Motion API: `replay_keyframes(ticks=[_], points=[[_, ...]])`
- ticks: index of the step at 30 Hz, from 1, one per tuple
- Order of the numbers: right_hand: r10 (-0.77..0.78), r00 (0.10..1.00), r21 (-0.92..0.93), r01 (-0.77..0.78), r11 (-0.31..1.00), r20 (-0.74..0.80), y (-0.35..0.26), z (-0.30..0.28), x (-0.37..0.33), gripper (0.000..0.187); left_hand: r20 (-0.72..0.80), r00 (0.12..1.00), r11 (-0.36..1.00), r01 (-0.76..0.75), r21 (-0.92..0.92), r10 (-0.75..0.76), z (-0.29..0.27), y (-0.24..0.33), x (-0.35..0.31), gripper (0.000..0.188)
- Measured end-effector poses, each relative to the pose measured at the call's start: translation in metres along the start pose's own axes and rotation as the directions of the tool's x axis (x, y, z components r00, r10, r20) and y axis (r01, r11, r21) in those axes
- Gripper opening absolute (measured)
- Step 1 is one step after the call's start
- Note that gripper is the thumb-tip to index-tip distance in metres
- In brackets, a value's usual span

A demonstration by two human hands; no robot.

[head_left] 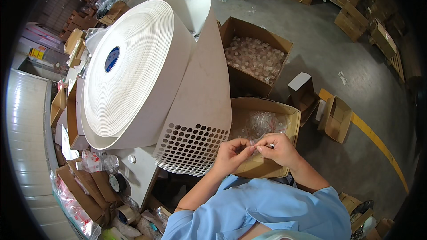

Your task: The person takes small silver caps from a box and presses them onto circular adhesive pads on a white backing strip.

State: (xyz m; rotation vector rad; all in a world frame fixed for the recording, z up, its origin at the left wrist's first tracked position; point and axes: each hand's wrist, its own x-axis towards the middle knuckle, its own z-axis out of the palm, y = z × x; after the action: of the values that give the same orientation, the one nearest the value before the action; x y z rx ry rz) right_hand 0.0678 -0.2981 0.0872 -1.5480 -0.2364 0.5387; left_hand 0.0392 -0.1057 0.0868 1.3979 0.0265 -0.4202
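Over a shallow cardboard box (291,129), my left hand (231,155) and my right hand (280,151) meet, fingertips pinched. Between them is the edge of a small clear plastic bag (253,142), mostly hidden by the fingers. Something small and dark shows at my right fingers, too small to name. In the box, just beyond my hands, lie more clear plastic bags (263,122) with thin red lines. To the left stands a big roll of white sheet (133,80), its loose end punched with rows of round holes (191,146) and hanging close to my left hand.
Beyond the box, a deeper carton (280,42) holds many small round translucent pieces. Small open boxes (336,118) stand on the floor to the right, by a yellow line (378,144). A plastic bottle (98,162) and a black tape roll (117,182) lie at left.
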Motion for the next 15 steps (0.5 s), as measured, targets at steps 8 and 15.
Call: replay_keyframes(ticks=[8, 15], points=[[-0.32, 0.929, -0.423, 0.218, 0.879, -0.188, -0.006, 0.012, -0.001, 0.005, -0.02, 0.981, 0.948, -0.179, 0.262, 0.191, 0.004, 0.002, 0.001, 0.017], [-0.509, 0.837, -0.61, 0.299, 0.734, -0.202, 0.0, 0.02, -0.001, 0.007, -0.142, 0.975, 0.948, -0.123, 0.293, 0.171, 0.013, 0.001, 0.003, 0.017]])
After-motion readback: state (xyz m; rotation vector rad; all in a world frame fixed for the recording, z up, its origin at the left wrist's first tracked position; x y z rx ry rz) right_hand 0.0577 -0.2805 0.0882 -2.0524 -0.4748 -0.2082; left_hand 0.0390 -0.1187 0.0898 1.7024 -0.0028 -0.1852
